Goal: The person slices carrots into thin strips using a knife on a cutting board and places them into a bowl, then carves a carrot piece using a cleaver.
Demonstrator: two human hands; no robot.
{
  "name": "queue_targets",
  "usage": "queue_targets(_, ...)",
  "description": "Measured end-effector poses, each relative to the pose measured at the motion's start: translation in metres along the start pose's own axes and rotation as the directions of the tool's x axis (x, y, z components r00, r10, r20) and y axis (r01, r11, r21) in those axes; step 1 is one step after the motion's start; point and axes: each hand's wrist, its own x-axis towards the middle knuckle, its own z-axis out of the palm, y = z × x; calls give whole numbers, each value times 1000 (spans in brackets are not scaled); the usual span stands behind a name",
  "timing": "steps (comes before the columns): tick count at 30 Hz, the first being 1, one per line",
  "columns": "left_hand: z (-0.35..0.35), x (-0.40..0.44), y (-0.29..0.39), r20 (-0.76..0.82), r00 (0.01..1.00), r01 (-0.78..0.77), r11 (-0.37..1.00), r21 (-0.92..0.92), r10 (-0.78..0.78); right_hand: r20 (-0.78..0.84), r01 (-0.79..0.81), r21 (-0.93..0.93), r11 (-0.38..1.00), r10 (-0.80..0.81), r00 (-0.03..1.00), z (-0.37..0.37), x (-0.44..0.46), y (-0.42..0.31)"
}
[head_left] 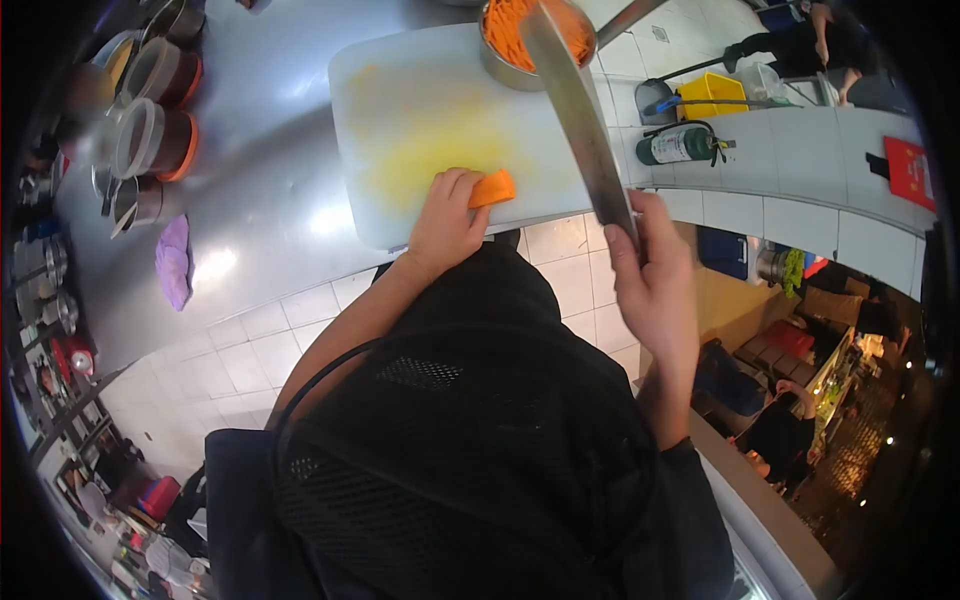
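Observation:
My left hand (447, 222) rests at the near edge of a white cutting board (540, 140), its fingers closed on a short block of carrot (493, 189). Yellow-orange stains mark the board. In my right hand (655, 275) is a large kitchen knife (575, 110), gripped by the handle and raised to the right of the board, blade pointing away from me. Behind the blade's tip, at the board's far right corner, a metal pan (510, 72) holds a heap of carrot strips (508, 35), partly covered by the knife.
The board lies on a steel counter (270, 110). To the left stand plastic tubs of dark contents (150, 140) and a crumpled purple cloth (173, 262). A fire extinguisher (680, 146) and a yellow bin (712, 95) are at right. Other people (780, 430) appear farther off.

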Motion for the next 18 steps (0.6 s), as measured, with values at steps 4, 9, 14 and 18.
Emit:
queue_targets(4, 3, 5, 5, -29, 1000, 3, 1000, 31, -2, -86, 127, 70, 989, -121, 989, -2, 13, 23)
queue_targets(9, 2, 37, 36, 11, 989, 147, 983, 114, -149, 49, 18, -78, 997, -14, 999, 24, 11, 83)
queue_targets(14, 6, 52, 44, 37, 996, 73, 967, 243, -84, 150, -76, -150, 986, 98, 984, 39, 18, 133)
queue_targets(18, -1, 56, 58, 28, 998, 46, 963, 264, -55, 135, -24, -81, 996, 35, 990, 50, 25, 158)
